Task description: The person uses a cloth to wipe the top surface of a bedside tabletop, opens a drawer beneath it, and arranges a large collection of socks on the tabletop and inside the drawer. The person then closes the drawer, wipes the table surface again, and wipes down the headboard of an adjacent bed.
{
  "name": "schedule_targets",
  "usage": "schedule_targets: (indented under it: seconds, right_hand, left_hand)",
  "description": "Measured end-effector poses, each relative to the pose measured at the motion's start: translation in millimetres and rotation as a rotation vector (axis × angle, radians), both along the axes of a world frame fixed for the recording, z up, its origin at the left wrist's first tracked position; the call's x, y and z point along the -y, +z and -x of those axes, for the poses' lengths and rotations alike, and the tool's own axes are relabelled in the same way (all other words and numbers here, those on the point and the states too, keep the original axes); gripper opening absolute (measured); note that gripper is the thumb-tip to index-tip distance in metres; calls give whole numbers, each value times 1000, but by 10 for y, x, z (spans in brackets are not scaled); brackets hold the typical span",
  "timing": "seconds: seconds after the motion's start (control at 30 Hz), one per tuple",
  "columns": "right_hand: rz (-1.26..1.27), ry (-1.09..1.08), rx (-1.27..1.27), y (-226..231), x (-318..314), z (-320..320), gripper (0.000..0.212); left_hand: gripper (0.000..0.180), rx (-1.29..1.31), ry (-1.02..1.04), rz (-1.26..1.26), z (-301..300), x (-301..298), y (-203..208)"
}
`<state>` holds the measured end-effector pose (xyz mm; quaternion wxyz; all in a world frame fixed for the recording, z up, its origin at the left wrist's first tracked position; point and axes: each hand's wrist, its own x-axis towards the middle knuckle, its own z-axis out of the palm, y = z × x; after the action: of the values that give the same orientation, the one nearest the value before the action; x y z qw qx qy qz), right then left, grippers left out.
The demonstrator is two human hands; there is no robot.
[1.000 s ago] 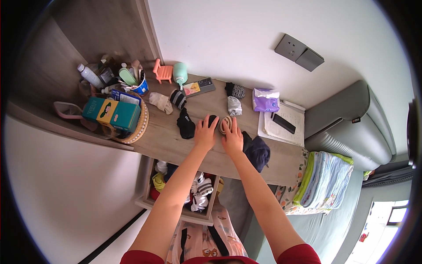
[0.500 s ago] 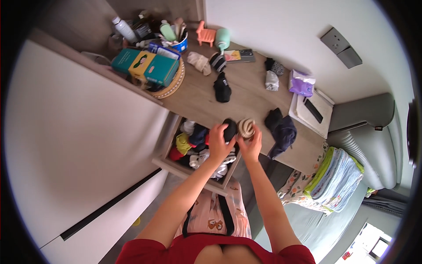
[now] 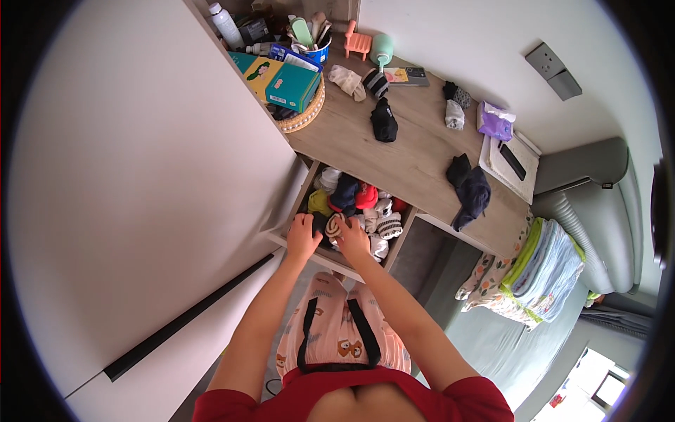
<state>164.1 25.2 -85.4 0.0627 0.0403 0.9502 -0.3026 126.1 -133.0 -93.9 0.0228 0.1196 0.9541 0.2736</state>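
Note:
Both hands are down inside the pulled-out drawer (image 3: 305, 188), at its near left corner. My left hand (image 3: 304, 238) is closed on a black rolled sock bundle (image 3: 320, 224), partly hidden by the fingers. Right beside it, my right hand (image 3: 355, 239) has its fingers round a beige-and-brown striped rolled sock bundle (image 3: 336, 226). Around them in the drawer lie several other bundles: yellow-green (image 3: 320, 202), navy (image 3: 344, 193), red (image 3: 365, 195) and a grey-white striped one (image 3: 389, 226).
On the wooden desktop (image 3: 415, 151) lie a black sock (image 3: 384, 121), a striped sock (image 3: 376, 82), a beige sock (image 3: 347, 82), a white bundle (image 3: 455, 115) and dark navy socks (image 3: 472, 193). A woven basket (image 3: 307, 119) with boxes stands left; a purple tissue pack (image 3: 496, 123) lies right.
Both hands have moved down and left, from above the desk edge into the drawer, carrying the black and striped bundles. The whole view has shifted a little.

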Motion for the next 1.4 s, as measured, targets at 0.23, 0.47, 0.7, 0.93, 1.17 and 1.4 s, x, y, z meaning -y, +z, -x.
schedule_targets:
  seconds: [0.23,0.47,0.7,0.93,1.17,1.4]
  right_hand:
    - [-99,91,361,110,223,348,44]
    - [-72,-34,89,-115,309,90,35]
    - [46,-95,197,-157,230,271,34]
    - [293,-129,19,186,-495,392,21]
    - [-7,-380,-409,384,-1772,1268,31]
    - [-257,-544,-278,654,-2827,2225,66]
  left_hand:
    - [39,-80,65,174,209,287,7]
    - [33,-5,-67,277,-30,130,78]
    - [11,124,-78,529,223,40,-119]
    - [24,234,189,310,475,-134,355]
    - [31,-235,-12,-244,1532,-1212,737]
    - [57,-287,94,-15,2667,-2318,803]
